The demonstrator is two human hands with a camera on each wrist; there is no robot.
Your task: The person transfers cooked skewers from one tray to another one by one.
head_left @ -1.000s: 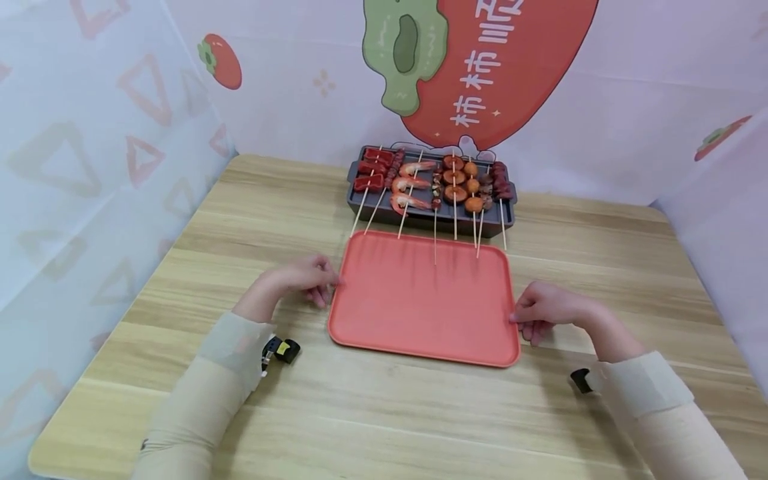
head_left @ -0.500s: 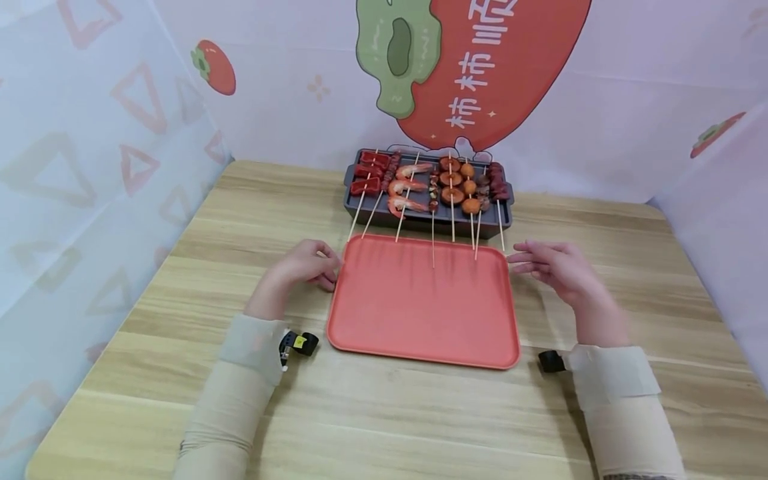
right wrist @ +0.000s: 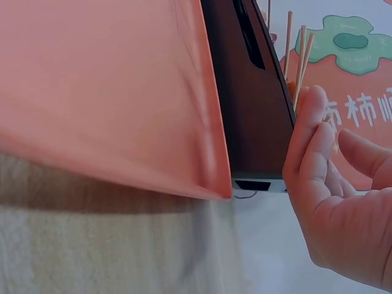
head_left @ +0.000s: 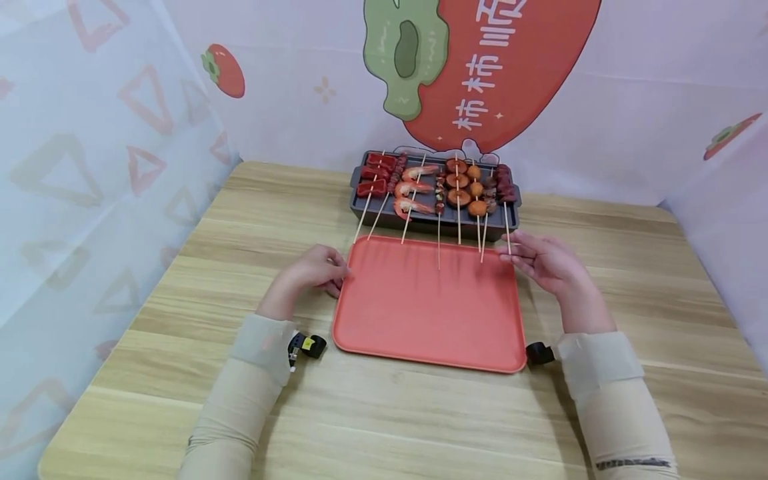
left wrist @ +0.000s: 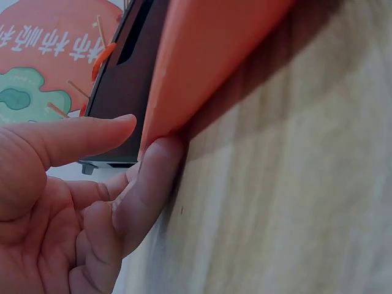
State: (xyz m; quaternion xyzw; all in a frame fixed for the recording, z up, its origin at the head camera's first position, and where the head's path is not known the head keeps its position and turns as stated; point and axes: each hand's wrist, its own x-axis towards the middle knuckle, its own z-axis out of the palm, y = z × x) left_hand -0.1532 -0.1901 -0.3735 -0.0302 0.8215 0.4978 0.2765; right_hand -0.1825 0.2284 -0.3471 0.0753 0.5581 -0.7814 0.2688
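Observation:
A red rectangular tray (head_left: 429,307) lies on the wooden table in front of a black grill box (head_left: 432,227). My left hand (head_left: 312,270) holds the tray's left edge, thumb above the rim and a finger (left wrist: 156,177) against its underside. My right hand (head_left: 546,260) is at the grill's front right corner, fingers extended and thumb apart. Beside those fingers is the stick of the rightmost skewer, dark red meat (head_left: 504,183). Other skewers on the grill carry red meat slabs (head_left: 372,189), shrimp (head_left: 414,190), brown round slices (head_left: 459,198) and orange balls (head_left: 477,208).
Skewer sticks jut forward over the tray's back edge. Pale printed cloth walls (head_left: 288,100) stand behind and at both sides of the table (head_left: 384,427). Black wrist cameras are worn under both sleeves.
My right hand has left the tray's right edge and moved forward to the rightmost skewer's stick. My left hand has slid slightly forward along the left edge.

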